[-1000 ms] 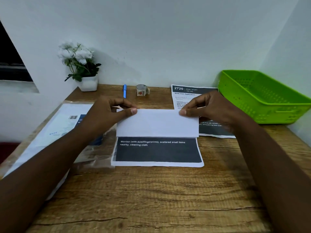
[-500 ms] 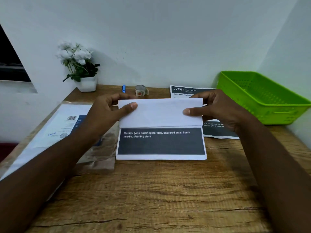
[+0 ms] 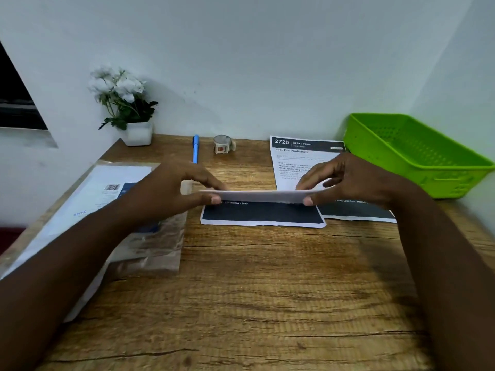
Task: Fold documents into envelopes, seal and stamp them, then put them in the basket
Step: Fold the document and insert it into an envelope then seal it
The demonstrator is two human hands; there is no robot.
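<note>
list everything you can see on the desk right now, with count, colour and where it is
folded document: 1, white with a black panel, desk centre, its top part lifted in both hands
second document: 1, white and black, flat behind the first, beside the basket
basket: 1, green, far right of the desk
pen: 1, blue, at the back
tape roll: 1, pale, right of the pen
potted flowers: 1, white blooms in a white pot, back left corner
clear packet of envelopes: 1, left side
desk: 1, brown wood
left hand: pinches the fold's left end
right hand: pinches the right end
</note>
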